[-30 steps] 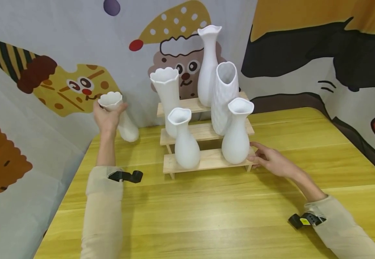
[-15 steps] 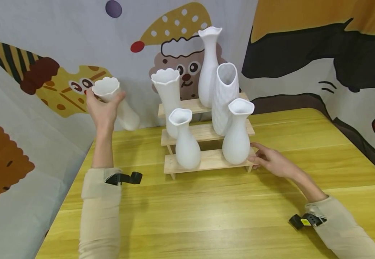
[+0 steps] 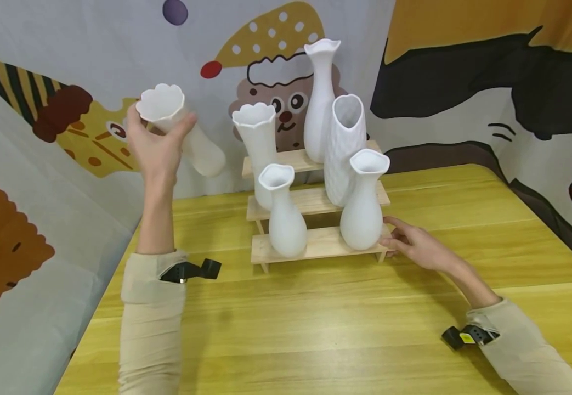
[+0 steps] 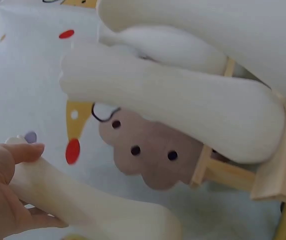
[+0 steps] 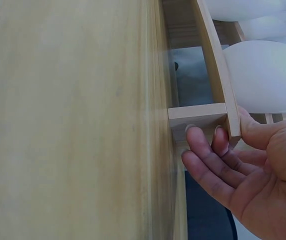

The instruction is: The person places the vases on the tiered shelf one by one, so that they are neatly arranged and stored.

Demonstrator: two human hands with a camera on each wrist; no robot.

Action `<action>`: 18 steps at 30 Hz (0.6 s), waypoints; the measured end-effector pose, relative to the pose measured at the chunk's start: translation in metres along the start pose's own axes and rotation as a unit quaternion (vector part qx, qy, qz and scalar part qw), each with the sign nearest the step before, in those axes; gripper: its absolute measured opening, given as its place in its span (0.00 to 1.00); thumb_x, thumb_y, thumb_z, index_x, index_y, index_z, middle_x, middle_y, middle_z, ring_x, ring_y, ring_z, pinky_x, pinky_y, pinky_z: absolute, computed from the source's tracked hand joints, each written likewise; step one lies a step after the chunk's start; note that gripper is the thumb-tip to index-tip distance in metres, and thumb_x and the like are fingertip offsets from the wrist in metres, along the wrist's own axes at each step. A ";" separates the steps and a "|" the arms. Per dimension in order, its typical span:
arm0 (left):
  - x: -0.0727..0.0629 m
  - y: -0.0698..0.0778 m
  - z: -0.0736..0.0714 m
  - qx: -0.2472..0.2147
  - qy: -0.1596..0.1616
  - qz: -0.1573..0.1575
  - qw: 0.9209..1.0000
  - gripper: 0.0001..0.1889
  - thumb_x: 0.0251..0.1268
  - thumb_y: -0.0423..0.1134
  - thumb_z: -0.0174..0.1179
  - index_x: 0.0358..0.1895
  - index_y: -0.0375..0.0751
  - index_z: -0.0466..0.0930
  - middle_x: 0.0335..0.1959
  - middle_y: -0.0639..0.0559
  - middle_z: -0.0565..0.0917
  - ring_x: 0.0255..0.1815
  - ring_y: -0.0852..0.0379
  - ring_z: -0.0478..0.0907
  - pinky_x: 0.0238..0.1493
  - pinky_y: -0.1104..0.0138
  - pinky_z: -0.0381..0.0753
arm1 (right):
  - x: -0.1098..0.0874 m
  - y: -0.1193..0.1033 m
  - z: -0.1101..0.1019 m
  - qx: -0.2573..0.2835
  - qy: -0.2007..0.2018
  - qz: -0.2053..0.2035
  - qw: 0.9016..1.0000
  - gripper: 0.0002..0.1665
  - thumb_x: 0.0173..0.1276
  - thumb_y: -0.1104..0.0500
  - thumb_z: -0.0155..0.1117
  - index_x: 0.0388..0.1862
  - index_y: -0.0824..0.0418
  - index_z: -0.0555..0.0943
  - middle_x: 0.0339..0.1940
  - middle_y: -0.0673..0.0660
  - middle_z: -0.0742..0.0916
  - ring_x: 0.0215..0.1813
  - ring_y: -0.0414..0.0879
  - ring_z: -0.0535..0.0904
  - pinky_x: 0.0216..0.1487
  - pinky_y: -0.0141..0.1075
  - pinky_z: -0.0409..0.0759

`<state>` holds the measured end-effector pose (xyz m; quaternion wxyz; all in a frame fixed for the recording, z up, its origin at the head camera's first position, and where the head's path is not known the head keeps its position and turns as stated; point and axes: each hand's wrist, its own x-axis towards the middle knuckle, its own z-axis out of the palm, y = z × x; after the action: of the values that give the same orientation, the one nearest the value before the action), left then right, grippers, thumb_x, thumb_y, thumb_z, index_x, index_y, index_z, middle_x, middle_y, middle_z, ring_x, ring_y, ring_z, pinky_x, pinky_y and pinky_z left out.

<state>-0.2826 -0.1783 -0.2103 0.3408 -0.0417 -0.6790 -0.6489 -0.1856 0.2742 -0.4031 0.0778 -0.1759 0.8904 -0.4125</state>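
My left hand (image 3: 154,148) grips a white scalloped-rim vase (image 3: 205,153) near its mouth, up in the air left of the stand. The vase tilts, base toward the lower right. In the left wrist view, thumb and fingers wrap the neck of this vase (image 4: 103,202). On the three-step wooden stand (image 3: 321,240) are a matching scalloped vase (image 3: 262,145), a tall slim vase (image 3: 318,120), a textured vase (image 3: 340,170) and two small front vases (image 3: 287,225). My right hand (image 3: 421,249) holds the right end of the lowest step, thumb above and fingers curled under (image 5: 218,160).
The yellow wood-grain table (image 3: 310,329) extends in front of the stand and to both sides. A cartoon-printed cloth (image 3: 207,38) hangs close behind the table and the stand.
My left hand has lifted the scalloped vase off the table area, upward and slightly toward the stand, still tilted. My right hand has stayed on the stand's end.
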 end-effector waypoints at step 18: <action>-0.003 0.035 0.035 -0.015 -0.036 -0.006 0.999 0.35 0.49 0.33 0.79 0.62 0.40 0.73 0.58 0.50 0.78 0.59 0.54 0.74 0.61 0.61 0.75 | 0.000 -0.001 0.000 0.004 -0.003 0.001 1.000 0.38 0.79 0.56 0.57 0.77 0.74 0.56 0.38 0.58 0.84 0.38 0.50 0.84 0.40 0.44 0.83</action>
<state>-0.2771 -0.1399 -0.1790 0.3118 -0.0660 -0.6812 -0.6591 -0.1851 0.2739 -0.4027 0.0812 -0.1759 0.8889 -0.4151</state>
